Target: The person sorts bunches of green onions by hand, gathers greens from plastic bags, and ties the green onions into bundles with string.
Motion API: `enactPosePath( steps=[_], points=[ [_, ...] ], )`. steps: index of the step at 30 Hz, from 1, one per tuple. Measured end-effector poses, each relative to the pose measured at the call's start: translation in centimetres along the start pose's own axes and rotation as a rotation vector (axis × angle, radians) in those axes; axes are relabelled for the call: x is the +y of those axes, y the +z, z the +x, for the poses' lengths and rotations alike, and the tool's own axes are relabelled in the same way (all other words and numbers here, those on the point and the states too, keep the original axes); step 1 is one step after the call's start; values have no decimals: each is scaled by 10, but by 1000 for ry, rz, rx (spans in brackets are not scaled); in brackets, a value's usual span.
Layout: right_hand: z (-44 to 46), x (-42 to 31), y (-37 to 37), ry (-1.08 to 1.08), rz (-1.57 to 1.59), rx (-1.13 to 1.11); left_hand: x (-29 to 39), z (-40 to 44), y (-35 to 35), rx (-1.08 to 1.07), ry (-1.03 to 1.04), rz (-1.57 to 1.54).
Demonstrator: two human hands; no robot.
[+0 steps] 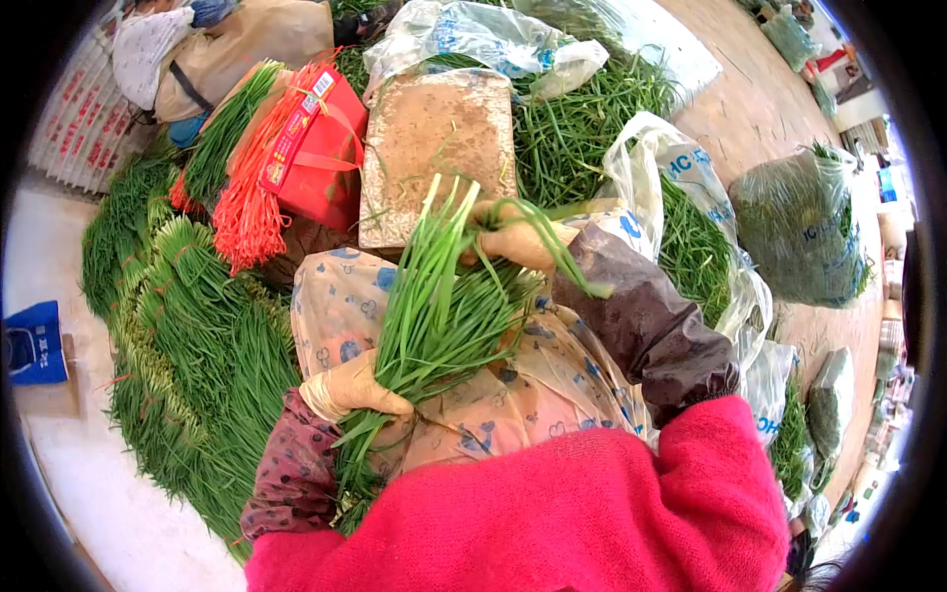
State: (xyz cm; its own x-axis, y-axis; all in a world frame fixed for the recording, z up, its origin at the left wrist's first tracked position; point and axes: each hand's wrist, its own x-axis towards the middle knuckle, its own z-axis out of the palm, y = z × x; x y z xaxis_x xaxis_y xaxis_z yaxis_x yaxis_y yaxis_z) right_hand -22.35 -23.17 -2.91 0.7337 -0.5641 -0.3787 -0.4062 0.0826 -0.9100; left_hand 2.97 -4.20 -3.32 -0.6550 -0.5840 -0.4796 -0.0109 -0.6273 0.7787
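Note:
Across my lap lies a loose bunch of garlic chives [434,306], pale stalk ends pointing away from me. My gloved left hand [353,390] is closed round its lower, leafy part, thumb on top. At the upper right of the bunch, my gloved right hand [518,237] has its fingers curled in on a few chive strands, some bending down over the wrist; the fingertips are partly hidden. A patterned plastic apron [340,306] covers my lap beneath the bunch. Just beyond the stalk ends stands a worn, dirt-specked board [434,148].
Tied chive bundles [197,326] are heaped at my left. Red ties [258,212] hang beside a red box [330,148]. Loose chives [582,128] and open plastic bags [681,168] lie to the right, with a filled bag [799,227] on the floor. Another person's apron [252,59] shows at upper left.

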Motion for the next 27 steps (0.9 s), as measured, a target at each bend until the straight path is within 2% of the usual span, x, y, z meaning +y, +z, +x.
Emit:
enactPosePath(
  steps=[1, 3, 4, 5, 7, 11, 12, 15, 17, 19, 20, 21, 22, 23, 24, 25, 26, 27],
  points=[
    [10, 20, 3, -70, 78, 71, 0, 1, -2, 9, -48, 44],
    [12, 15, 7, -41, 468, 158, 8, 1, -2, 12, -92, 0],
    [13, 10, 10, 89, 543, 269, 10, 2, -1, 35, -125, -52],
    [0, -13, 7, 132, 435, 342, 7, 4, -3, 18, -136, -41],
    [17, 2, 7, 64, 813, 552, -3, 5, -9, 83, 39, 138],
    [26, 11, -9, -83, 936, 507, 10, 8, 5, 162, 70, 46],
    [30, 8, -13, -10, 750, 680, 13, 8, 6, 156, 67, 51],
    [44, 41, -69, 153, 809, 855, 11, 0, 5, 182, 135, 159],
    [33, 83, -115, -194, 1094, 788, -10, -16, -9, 265, 73, 365],
    [3, 76, -140, -145, 1118, 932, 20, -19, 22, 338, -4, 214],
    [-12, 77, -143, -156, 1104, 935, 30, -16, 34, 366, 115, 60],
    [-24, 74, -136, -169, 1091, 939, 29, -15, 31, 388, 206, 31],
    [-36, 61, -116, -108, 870, 921, 28, -13, 28, 406, 299, 4],
    [-62, 28, -89, 49, 693, 801, 23, -13, 23, 414, 302, 11],
    [-57, 33, -74, 20, 605, 713, 20, -12, 21, 488, 381, 121],
    [-62, 13, -47, 136, 690, 668, 22, -10, 22, 530, 440, 137],
    [-59, 27, -32, 148, 623, 500, 24, -7, 24, 574, 499, 155],
    [-52, 28, -12, 257, 796, 342, 26, -4, 25, 619, 556, 176]
  ],
)
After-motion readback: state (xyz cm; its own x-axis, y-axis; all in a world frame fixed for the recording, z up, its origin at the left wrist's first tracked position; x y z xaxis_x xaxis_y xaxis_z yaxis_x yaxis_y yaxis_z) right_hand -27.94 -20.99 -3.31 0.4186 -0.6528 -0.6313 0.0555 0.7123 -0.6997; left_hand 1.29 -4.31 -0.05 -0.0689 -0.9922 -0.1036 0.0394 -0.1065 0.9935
